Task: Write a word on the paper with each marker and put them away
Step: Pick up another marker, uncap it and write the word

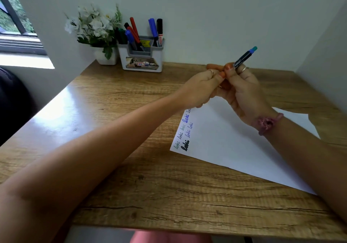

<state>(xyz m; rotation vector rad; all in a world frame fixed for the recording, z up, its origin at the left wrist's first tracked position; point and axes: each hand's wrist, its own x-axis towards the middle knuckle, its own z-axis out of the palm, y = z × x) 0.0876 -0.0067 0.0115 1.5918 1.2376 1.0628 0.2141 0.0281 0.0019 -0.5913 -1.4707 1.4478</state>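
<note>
My right hand (242,90) grips a black marker (244,57) with a blue-green end that points up and to the right, above the far edge of the white paper (234,145). My left hand (202,87) meets it at the marker's lower end, fingers curled and pinching there; the cap or tip is hidden between the two hands. The paper lies skewed on the wooden desk (131,177) and carries several small handwritten words in green, blue and black along its left edge (185,132). A white and grey marker holder (141,58) stands at the back with several red, blue, black and green markers.
A white pot of white artificial flowers (97,30) stands left of the holder against the wall. A window (16,26) is at the far left. Walls close the desk at the back and right. A dark object sits off the desk's left edge.
</note>
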